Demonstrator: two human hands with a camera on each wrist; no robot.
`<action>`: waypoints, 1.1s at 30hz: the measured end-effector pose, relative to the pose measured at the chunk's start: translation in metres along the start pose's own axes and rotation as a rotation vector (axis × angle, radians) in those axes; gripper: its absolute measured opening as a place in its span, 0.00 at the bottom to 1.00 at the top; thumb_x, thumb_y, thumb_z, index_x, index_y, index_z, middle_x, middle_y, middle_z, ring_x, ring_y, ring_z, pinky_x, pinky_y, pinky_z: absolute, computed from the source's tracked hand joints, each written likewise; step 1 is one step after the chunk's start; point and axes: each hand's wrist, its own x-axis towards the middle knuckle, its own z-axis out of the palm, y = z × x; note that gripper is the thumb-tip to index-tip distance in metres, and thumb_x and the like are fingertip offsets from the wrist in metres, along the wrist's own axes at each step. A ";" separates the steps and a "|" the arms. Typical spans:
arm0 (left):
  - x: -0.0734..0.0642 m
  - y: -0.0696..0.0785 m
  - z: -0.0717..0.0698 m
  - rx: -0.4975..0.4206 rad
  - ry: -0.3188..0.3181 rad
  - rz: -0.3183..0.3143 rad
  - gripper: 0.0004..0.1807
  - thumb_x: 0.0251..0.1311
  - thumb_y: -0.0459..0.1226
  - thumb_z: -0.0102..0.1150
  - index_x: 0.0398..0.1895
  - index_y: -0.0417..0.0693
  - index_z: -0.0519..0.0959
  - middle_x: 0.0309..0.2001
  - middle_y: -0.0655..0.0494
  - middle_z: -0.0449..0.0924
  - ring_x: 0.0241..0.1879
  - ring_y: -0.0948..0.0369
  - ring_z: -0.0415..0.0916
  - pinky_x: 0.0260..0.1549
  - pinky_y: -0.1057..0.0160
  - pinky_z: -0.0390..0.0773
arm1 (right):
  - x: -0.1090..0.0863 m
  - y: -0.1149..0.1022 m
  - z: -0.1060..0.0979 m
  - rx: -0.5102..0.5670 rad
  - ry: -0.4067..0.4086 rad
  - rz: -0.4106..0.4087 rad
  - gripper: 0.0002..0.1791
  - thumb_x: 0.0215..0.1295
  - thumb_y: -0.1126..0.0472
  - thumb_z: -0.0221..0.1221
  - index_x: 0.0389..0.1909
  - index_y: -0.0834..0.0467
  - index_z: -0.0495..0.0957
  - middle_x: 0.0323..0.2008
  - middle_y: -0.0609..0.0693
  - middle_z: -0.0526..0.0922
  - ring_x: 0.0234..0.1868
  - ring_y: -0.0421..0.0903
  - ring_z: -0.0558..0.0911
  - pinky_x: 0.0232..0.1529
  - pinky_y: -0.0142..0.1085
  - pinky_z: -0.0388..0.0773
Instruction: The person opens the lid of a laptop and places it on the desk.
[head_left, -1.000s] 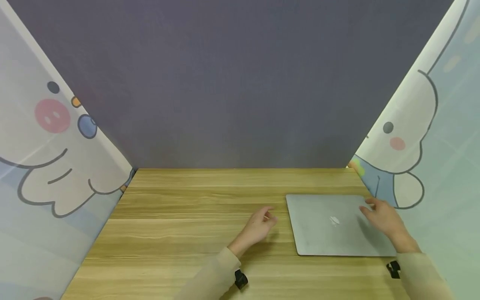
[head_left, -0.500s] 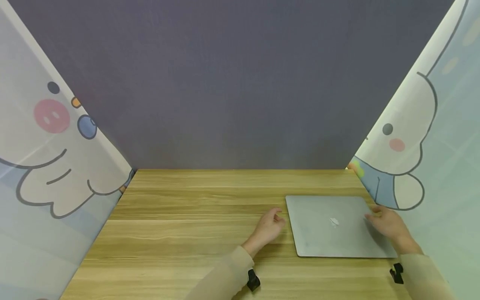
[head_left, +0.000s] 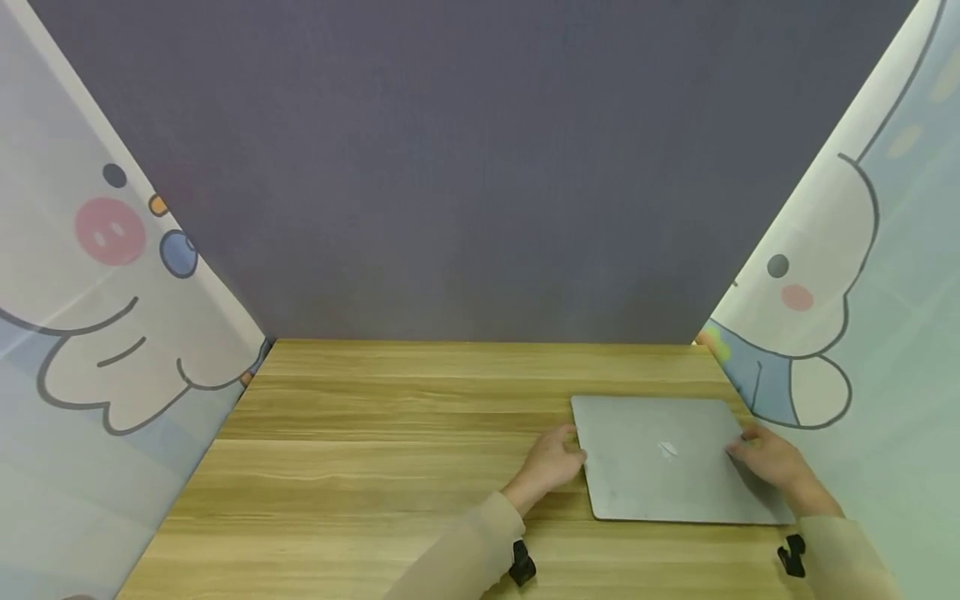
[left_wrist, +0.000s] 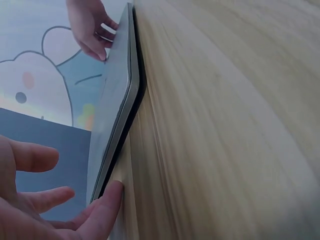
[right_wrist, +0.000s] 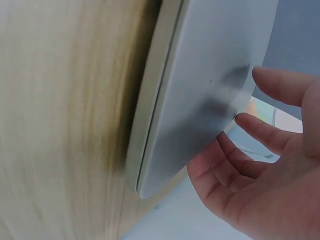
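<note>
A closed silver laptop (head_left: 637,467) with a logo on its lid lies flat on the right half of the wooden table. At its left edge is my left hand (head_left: 551,460); in the left wrist view, low fingertips (left_wrist: 113,192) come right at the laptop's edge near the tabletop, while the thumb stays raised off the lid. My right hand (head_left: 772,460) is at the opposite edge. In the right wrist view its thumb (right_wrist: 280,85) is spread over the lid, and the other fingers reach past the side edge, their tips partly hidden behind it.
The wooden table (head_left: 360,467) stretches left of the laptop. A dark grey panel (head_left: 480,183) stands behind it, and cartoon-printed curtains (head_left: 817,333) flank both sides, the right one close to my right hand. Black wrist mounts (head_left: 522,564) show under the sleeves.
My left hand has moved right, up to the laptop's left edge. The right hand has lowered and come slightly nearer at the right edge. The laptop stays in place.
</note>
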 end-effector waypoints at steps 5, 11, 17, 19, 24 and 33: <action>0.002 0.001 0.006 -0.062 -0.004 -0.002 0.29 0.64 0.36 0.60 0.69 0.43 0.72 0.68 0.43 0.70 0.55 0.51 0.73 0.52 0.46 0.78 | 0.002 0.005 0.000 0.075 -0.020 -0.001 0.41 0.74 0.46 0.54 0.66 0.78 0.54 0.65 0.87 0.50 0.63 0.84 0.58 0.59 0.72 0.63; 0.004 0.003 0.015 -0.128 -0.011 0.004 0.31 0.60 0.29 0.57 0.70 0.41 0.71 0.66 0.42 0.72 0.48 0.56 0.72 0.49 0.51 0.77 | 0.004 0.010 0.001 0.155 -0.023 0.003 0.42 0.72 0.50 0.58 0.67 0.79 0.52 0.65 0.86 0.52 0.62 0.80 0.61 0.59 0.69 0.65; 0.005 0.005 0.024 -0.161 -0.009 -0.027 0.31 0.60 0.29 0.55 0.70 0.42 0.70 0.68 0.41 0.68 0.41 0.55 0.69 0.38 0.59 0.73 | 0.005 0.015 0.000 0.123 0.011 -0.013 0.41 0.72 0.51 0.59 0.65 0.80 0.56 0.61 0.85 0.59 0.58 0.76 0.68 0.54 0.63 0.71; 0.004 0.006 0.026 -0.169 0.003 -0.037 0.31 0.59 0.29 0.56 0.70 0.43 0.70 0.71 0.39 0.62 0.47 0.54 0.68 0.43 0.58 0.73 | 0.005 0.016 0.000 0.118 0.011 -0.012 0.41 0.71 0.50 0.59 0.65 0.80 0.56 0.61 0.85 0.59 0.58 0.77 0.68 0.55 0.64 0.71; 0.001 0.011 0.029 -0.208 0.042 -0.057 0.31 0.57 0.27 0.54 0.68 0.39 0.71 0.70 0.37 0.63 0.54 0.48 0.72 0.51 0.48 0.77 | 0.006 0.017 0.001 0.096 0.014 -0.010 0.42 0.70 0.49 0.60 0.64 0.81 0.56 0.62 0.86 0.57 0.59 0.79 0.66 0.57 0.68 0.69; -0.004 0.019 0.029 -0.268 0.044 -0.093 0.34 0.50 0.20 0.49 0.66 0.32 0.68 0.69 0.33 0.62 0.65 0.42 0.65 0.62 0.38 0.71 | 0.003 0.017 -0.003 0.132 0.004 -0.003 0.43 0.70 0.50 0.61 0.65 0.81 0.54 0.63 0.86 0.53 0.63 0.81 0.60 0.60 0.69 0.63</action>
